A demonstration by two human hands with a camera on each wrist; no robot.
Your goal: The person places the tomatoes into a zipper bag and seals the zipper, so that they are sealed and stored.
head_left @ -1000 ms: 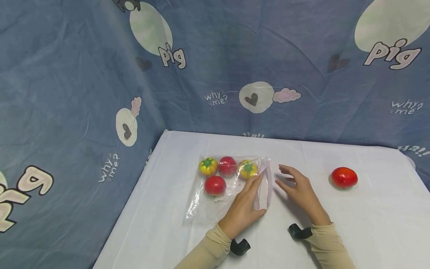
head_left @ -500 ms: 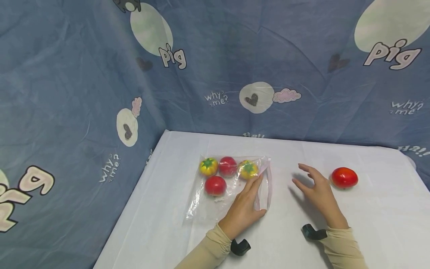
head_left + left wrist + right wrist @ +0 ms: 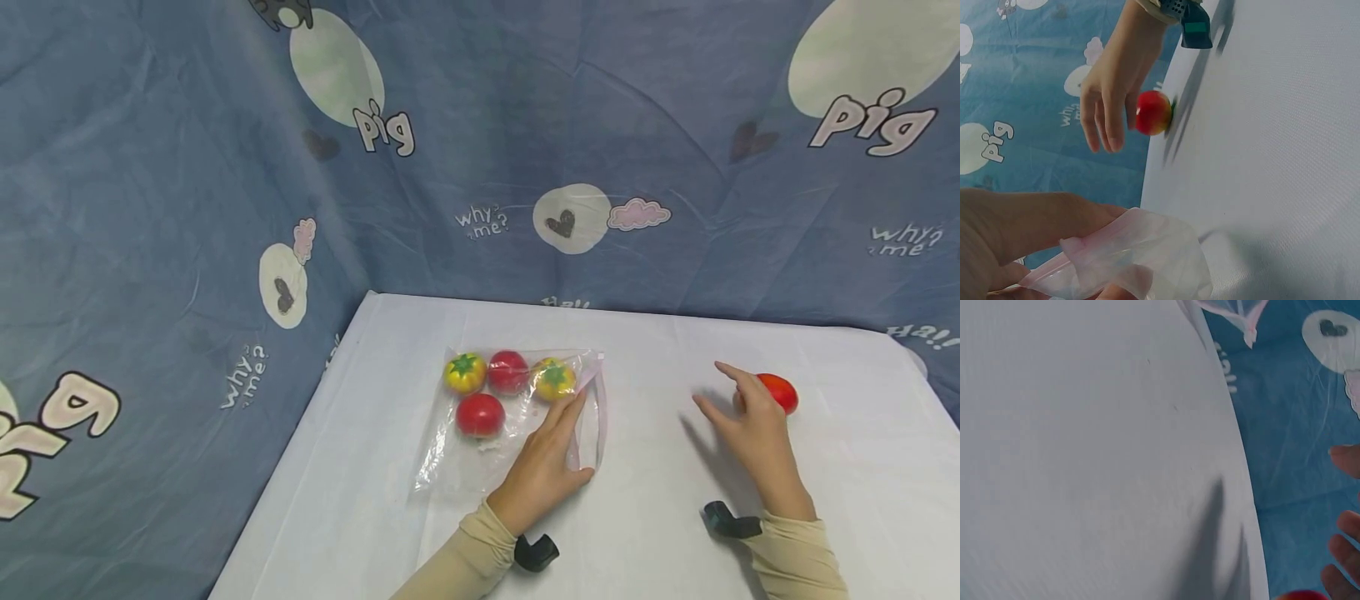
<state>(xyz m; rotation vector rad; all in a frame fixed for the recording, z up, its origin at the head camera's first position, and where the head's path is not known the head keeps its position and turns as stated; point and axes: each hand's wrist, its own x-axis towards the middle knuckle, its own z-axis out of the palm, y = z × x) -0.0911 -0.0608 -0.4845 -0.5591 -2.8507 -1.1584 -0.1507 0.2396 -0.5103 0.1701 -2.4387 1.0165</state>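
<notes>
My left hand (image 3: pixel 542 467) rests on the clear plastic bag (image 3: pixel 442 454) at its pink-edged mouth, thumb spread away from the long, straight fingers. In the left wrist view the film of the bag (image 3: pixel 1172 256) stands raised beside the fingers. Inside it lie two red tomatoes, one of them the front tomato (image 3: pixel 480 415), and two yellow, green-topped fruits such as the left yellow fruit (image 3: pixel 465 372). My right hand (image 3: pixel 757 429), fingers loosely bent and holding nothing, hovers just left of an oval red tomato (image 3: pixel 783 393), partly covering it. The left wrist view shows this tomato (image 3: pixel 1154 112) beside the fingertips.
A white cloth covers the table (image 3: pixel 637 533). Behind and to the left hangs a blue printed curtain (image 3: pixel 450 125). Each wrist carries a dark device, such as the right wrist's device (image 3: pixel 731 521).
My right hand has moved right, from beside the bag's mouth to the oval red tomato, which it now partly covers. The left hand and the bag have stayed in place.
</notes>
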